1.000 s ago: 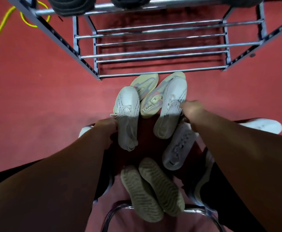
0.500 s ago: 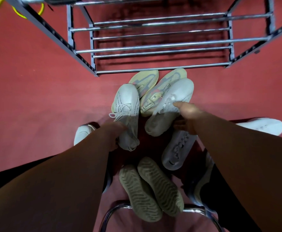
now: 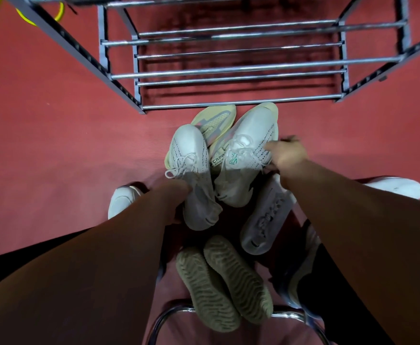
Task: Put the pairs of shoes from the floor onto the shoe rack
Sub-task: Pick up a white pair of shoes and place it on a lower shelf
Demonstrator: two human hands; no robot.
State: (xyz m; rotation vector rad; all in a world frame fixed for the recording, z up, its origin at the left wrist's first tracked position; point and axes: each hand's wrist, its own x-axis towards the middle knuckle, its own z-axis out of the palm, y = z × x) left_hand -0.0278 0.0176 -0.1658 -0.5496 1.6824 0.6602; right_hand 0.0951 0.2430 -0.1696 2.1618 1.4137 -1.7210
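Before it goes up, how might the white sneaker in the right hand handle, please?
The white sneaker probably lifts lightly: its upper looks knitted. The heel may flop, since the right hand holds its side. Loose laces could snag.

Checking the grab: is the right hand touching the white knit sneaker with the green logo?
Touching. Head view: right hand pinches the white knit sneaker at its side.

The right hand has moved up the right white sneaker and rolled it upright, laces and green logo now facing up. The left hand has closed onto the left white sneaker below its laces
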